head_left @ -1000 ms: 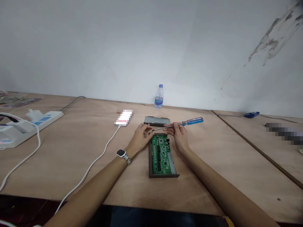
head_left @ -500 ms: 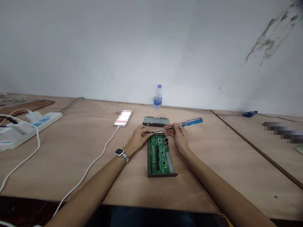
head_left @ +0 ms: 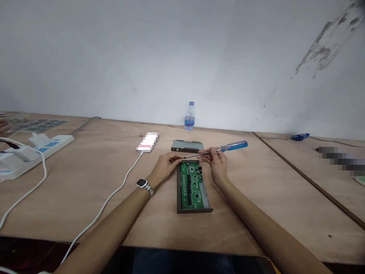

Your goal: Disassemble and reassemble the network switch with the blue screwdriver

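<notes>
My right hand is closed around the metal shaft of a screwdriver, whose clear blue handle sticks out to the right. The shaft points left, with its tip close to the fingertips of my left hand. Those fingertips are pinched together; anything between them is too small to make out. Both hands are over the far end of a green circuit board, which lies in a dark open housing on the table. Just beyond my fingers lies a grey metal cover with a dark front edge.
A water bottle stands by the wall. Left of my hands lies a blurred phone on a white cable. A white power strip with plugs sits at far left, near another person's hand. A blue packet lies at right.
The screwdriver handle has shifted slightly right, and its tip slightly left. My left fingers have drawn a little leftward. At far left, the other person's hand has pulled back almost out of view.
</notes>
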The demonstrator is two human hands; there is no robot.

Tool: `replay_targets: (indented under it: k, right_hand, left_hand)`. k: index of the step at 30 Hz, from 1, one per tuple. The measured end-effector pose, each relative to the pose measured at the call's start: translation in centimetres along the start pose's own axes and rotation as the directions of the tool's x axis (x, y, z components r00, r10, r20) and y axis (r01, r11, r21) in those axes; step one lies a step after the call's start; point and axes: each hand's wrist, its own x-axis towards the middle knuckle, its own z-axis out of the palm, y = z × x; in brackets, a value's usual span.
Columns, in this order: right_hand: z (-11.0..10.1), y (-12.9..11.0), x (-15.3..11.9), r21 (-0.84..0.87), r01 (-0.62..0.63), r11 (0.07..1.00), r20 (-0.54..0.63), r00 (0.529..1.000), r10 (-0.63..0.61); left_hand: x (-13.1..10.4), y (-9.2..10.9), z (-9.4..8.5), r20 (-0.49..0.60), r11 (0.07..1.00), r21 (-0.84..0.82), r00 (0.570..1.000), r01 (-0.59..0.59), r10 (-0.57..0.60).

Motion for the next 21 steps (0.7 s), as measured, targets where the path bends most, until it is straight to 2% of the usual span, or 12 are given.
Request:
replay_targets:
  k: [9, 21]
  right_hand:
    - [0.09, 0.10, -0.23, -0.020, 0.006, 1.000, 0.023, 1.000, -0.006]
    - [0.77, -0.52, -0.77, -0.058, 0.045, 0.997, 0.058, 0.997, -0.042]
  left_hand:
    - [0.17, -0.25, 0.34, 0.015, 0.987, -0.109, 0.993, 0.115, -0.114]
    - [0.15, 0.74, 0.35, -0.003, 0.988, -0.058, 0.990, 0.140, -0.141]
